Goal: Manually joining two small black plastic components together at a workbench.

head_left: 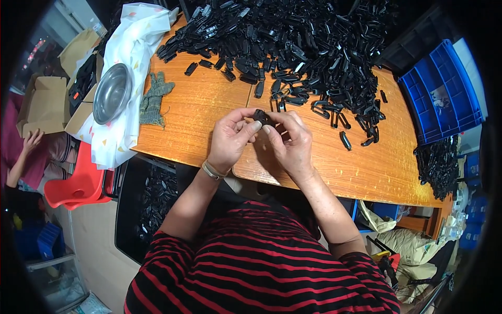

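Small black part (260,116) is pinched by fingers (246,134) of left hand (229,138) and right hand (292,145), nearside of the black pile (282,39). If pressed unevenly, it could be flipped loose and mixed with stray parts (345,141) beside the pile.

A workshop, it seems — a wooden table (198,118) heaped with small black plastic parts (293,42), more in a black tub (127,222) below, a blue crate (444,91), an open cardboard box (47,107) — another person (32,141) nearby
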The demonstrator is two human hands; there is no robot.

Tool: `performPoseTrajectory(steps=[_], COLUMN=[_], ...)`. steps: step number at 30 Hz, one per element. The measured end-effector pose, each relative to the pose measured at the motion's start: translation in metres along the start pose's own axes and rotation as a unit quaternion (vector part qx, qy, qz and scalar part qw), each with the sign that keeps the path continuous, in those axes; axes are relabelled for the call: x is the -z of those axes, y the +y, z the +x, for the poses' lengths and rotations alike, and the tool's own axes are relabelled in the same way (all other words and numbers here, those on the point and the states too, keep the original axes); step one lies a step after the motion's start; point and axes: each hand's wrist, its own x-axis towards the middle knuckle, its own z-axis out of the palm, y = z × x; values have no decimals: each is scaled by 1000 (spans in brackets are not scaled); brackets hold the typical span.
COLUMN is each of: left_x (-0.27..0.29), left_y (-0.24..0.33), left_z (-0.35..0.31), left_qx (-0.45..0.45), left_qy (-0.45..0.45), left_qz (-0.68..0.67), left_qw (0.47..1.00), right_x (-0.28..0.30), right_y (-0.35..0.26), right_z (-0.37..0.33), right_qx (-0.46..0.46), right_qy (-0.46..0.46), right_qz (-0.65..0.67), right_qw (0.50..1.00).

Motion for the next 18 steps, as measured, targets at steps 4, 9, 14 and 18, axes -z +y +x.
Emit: performPoseTrajectory(steps=[4, 9, 14, 18], left_x=[1, -12, -10, -5], left_y=[-6, -6, 5, 17], left_z=[-5, -18, -22, -30], left_qx=[-10, -23, 13, 21], left_qy=[-6, 45, 5, -2], left_qz=[33, 54, 32, -2], left_qw=[999, 997, 999, 1000], right_x=[-1, -14, -26, -38], right_y=[-4, -4, -11, -23], right_z=[-2, -14, -25, -27], right_qx=[20, 49, -12, -54], right_qy=[2, 25, -42, -71], right_qz=[-21, -74, -24, 33], right_qw=[1000, 996, 999, 995])
